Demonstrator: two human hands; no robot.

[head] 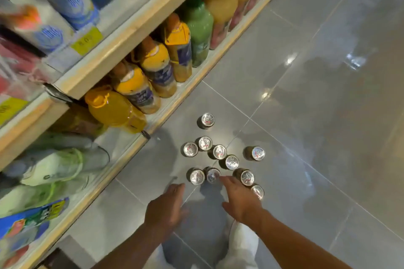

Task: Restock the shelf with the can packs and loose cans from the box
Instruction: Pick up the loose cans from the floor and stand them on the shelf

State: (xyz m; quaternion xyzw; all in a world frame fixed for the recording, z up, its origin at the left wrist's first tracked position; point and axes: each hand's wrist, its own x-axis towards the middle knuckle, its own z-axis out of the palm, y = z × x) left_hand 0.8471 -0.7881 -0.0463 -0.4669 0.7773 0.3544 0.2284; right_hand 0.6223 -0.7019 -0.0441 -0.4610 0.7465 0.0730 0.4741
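Observation:
Several loose cans with silver tops stand upright on the grey tiled floor; one can (208, 119) stands apart nearest the shelf, and a cluster (219, 152) sits below it. My right hand (240, 200) reaches over the nearest cans, fingers extended, its fingertip at a can (213, 175). My left hand (167, 207) hovers just left of the cluster with fingers relaxed, holding nothing. A can (258, 191) is partly hidden behind my right hand. The bottom shelf (131, 148) runs along the left. No box is in view.
Juice bottles (135, 87) with orange caps fill the bottom shelf, with green bottles (199, 28) farther along. Plastic-wrapped packs (56, 166) lie on the shelf at left. The upper shelf (122, 39) holds cartons. White trouser legs (240, 244) show below my arms.

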